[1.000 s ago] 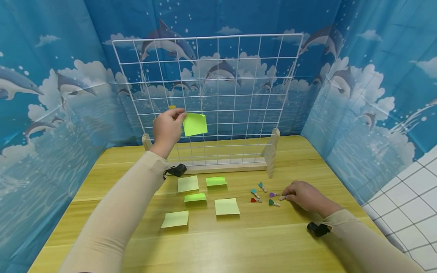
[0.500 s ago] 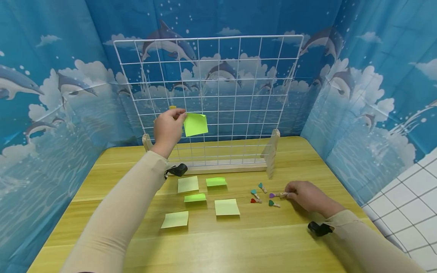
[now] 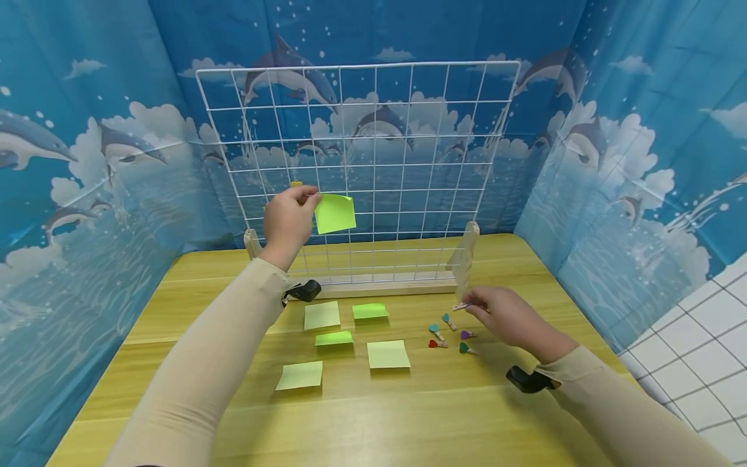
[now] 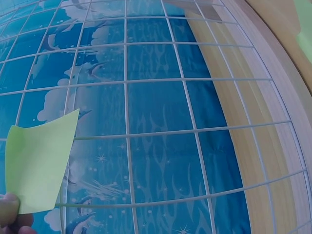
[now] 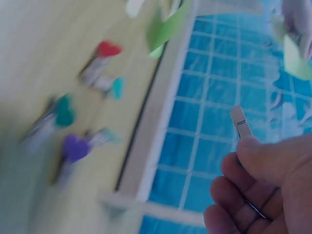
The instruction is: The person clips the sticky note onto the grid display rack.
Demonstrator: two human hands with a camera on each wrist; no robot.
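Your left hand (image 3: 288, 220) pinches a green note (image 3: 336, 215) in front of the wire grid (image 3: 376, 65); at the note's four o'clock, your right hand (image 3: 513, 319) pinches a clothespin (image 5: 239, 117). Clipping seems the step in hand, likely calling for the clothespin to go toward ten o'clock, onto note and wire.

Notes (image 3: 388, 354) on table (image 3: 408, 415), clothespins (image 3: 438, 335) right of them, rack (image 3: 385, 287) behind
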